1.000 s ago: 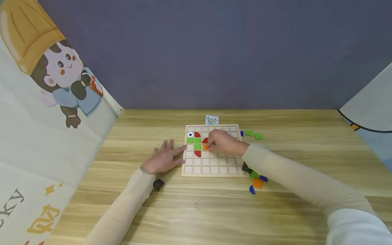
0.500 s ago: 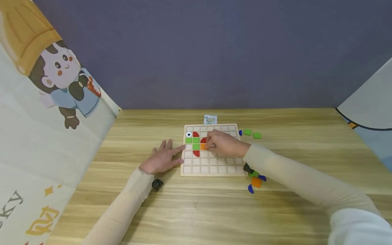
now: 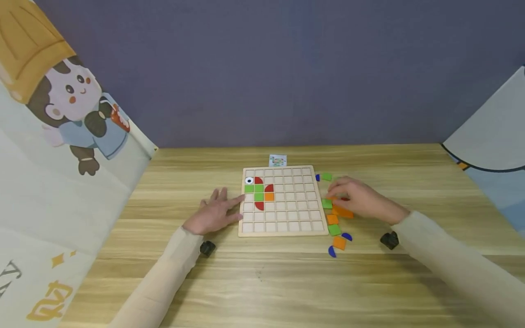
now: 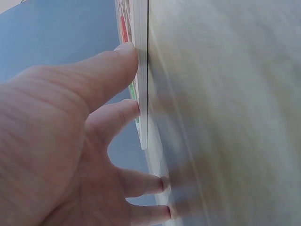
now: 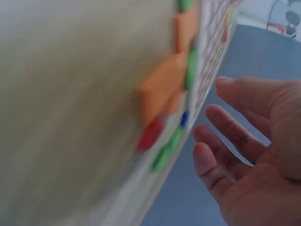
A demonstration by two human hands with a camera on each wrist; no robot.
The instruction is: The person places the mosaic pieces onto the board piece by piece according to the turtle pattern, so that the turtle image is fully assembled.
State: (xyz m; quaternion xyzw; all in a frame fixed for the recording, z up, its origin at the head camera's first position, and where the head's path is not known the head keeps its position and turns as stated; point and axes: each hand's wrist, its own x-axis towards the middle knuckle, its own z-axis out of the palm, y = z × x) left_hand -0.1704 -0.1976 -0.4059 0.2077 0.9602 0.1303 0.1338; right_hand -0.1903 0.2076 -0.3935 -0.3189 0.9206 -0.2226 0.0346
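A wooden grid board (image 3: 295, 200) lies on the table, its cells partly filled at the upper left. Set in it are a white eye tile (image 3: 249, 181), green squares (image 3: 259, 197), red quarter-round tiles (image 3: 259, 206) and one orange square (image 3: 269, 197). My left hand (image 3: 213, 215) rests at the board's left edge, thumb and index finger touching the rim with fingers spread. Over the loose tiles on the right, my right hand (image 3: 362, 198) hovers with loosely bent fingers and nothing between them. In the right wrist view, orange tiles (image 5: 162, 87) and a red tile (image 5: 151, 134) lie beside it.
A small picture card (image 3: 278, 160) lies behind the board. Along the board's right side are green tiles (image 3: 334, 229), orange tiles (image 3: 339, 243) and blue half-round tiles (image 3: 347, 237). A dark wall (image 3: 295, 77) stands behind the wooden table (image 3: 262, 291).
My right hand has let go of the orange square, which sits in its cell, and moved right to the loose tiles. The left hand keeps its place at the board's edge.
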